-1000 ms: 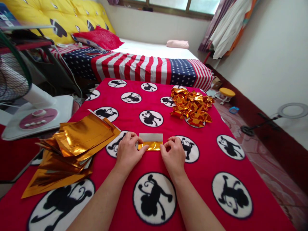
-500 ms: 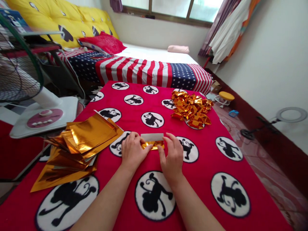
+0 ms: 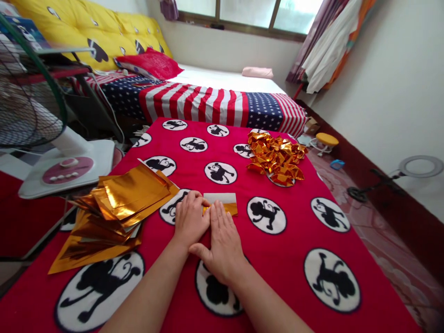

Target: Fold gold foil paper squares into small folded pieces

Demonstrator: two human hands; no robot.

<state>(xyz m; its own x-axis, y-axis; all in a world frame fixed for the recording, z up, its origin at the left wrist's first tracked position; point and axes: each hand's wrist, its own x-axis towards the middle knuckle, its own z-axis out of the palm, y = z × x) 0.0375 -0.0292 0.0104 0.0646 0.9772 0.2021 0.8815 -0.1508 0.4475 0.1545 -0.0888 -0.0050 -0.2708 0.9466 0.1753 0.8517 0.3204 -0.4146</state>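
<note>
A small piece of gold foil paper (image 3: pixel 230 209), partly folded with a pale grey strip along its far side, lies on the red cloth. My left hand (image 3: pixel 191 217) has its fingers bent over the paper's left end and holds it down, the thumb near the middle. Flat and stretched out, my right hand (image 3: pixel 225 240) rests its fingertips on the near part of the paper, beside the left thumb. The fingers of both hands hide some of the folded edge.
Left of my hands lies a loose stack of gold foil sheets (image 3: pixel 132 194). A heap of folded gold foil pieces (image 3: pixel 277 155) sits at the far right of the red cloth (image 3: pixel 284 259). A fan (image 3: pixel 65 162) stands at the left edge, and a bed (image 3: pixel 194 101) is beyond.
My right hand has left the paper's right end and moved left, its fingers now straightened flat over the fold. My left hand stays at the left end.
</note>
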